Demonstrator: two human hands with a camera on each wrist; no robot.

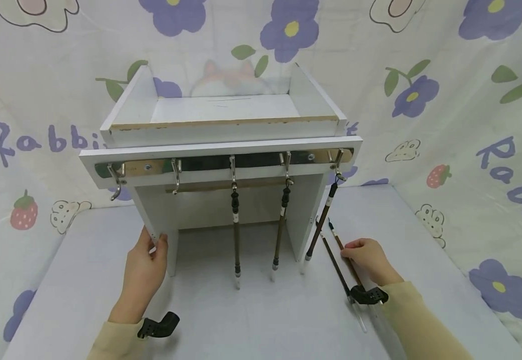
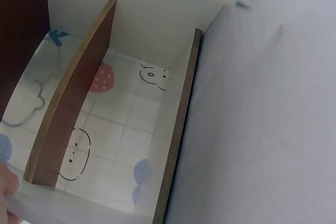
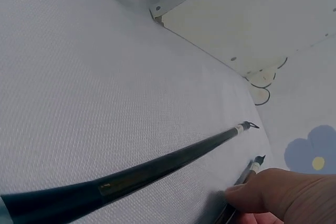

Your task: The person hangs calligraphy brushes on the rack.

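A white wooden rack (image 1: pixel 220 147) carries a row of metal hooks; brushes hang from three of them, among them the middle brush (image 1: pixel 236 235). My left hand (image 1: pixel 143 275) grips the front edge of the rack's left side panel; in the left wrist view only its fingertips (image 2: pixel 8 187) show at that panel. On the table to the right lie two brushes. My right hand (image 1: pixel 371 260) pinches the outer brush (image 1: pixel 338 241) by its shaft, and in the right wrist view thumb and fingers (image 3: pixel 273 195) close round it. The inner brush (image 3: pixel 173 163) lies beside it, untouched.
Two hooks on the left, such as the leftmost hook (image 1: pixel 116 181), hold nothing. An open tray section (image 1: pixel 224 107) tops the rack. Patterned cloth (image 1: pixel 423 150) stands behind and at the sides of the white table (image 1: pixel 251 320).
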